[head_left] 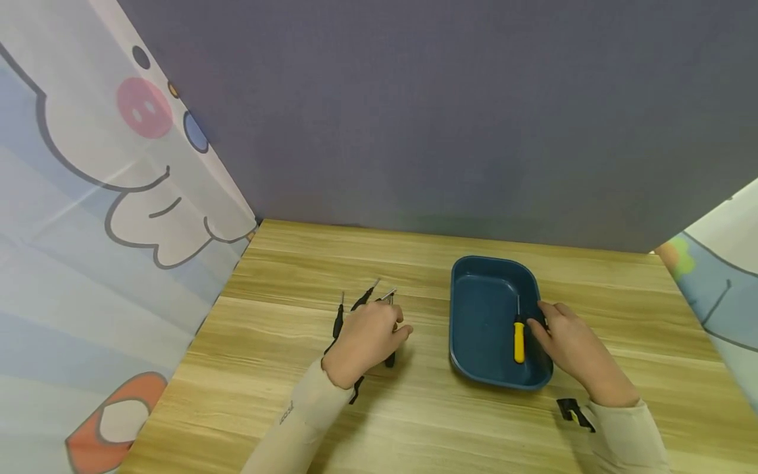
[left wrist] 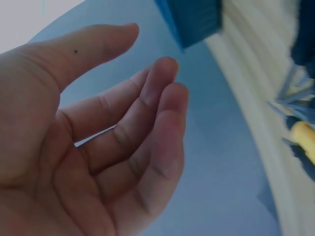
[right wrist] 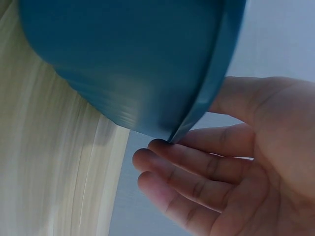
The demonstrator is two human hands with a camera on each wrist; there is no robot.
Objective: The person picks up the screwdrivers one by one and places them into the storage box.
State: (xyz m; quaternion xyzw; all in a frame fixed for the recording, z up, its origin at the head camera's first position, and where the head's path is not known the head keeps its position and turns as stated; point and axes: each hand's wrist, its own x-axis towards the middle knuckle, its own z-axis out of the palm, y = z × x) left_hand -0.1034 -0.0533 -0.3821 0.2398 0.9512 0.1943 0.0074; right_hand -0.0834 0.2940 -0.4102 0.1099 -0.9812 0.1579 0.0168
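Note:
A blue plastic tray [head_left: 482, 322] stands on the table, and a screwdriver with a yellow handle [head_left: 518, 342] lies inside it. My right hand [head_left: 571, 345] holds the tray's right rim, thumb over the edge and fingers along the outside; the right wrist view shows the fingers [right wrist: 197, 172] under the rim. Over several dark-handled screwdrivers [head_left: 338, 322] at the left hovers my left hand [head_left: 367, 336], its fingers loosely bent and nothing between them. It hides part of that group. A yellow handle [left wrist: 302, 135] appears beside dark tools in the left wrist view.
The wooden table [head_left: 284, 316] ends at a grey panel [head_left: 414, 118] at the back. A cartoon-printed cloth [head_left: 71, 263] hangs on the left. Near the right sleeve lies a small black object with a yellow mark [head_left: 568, 409].

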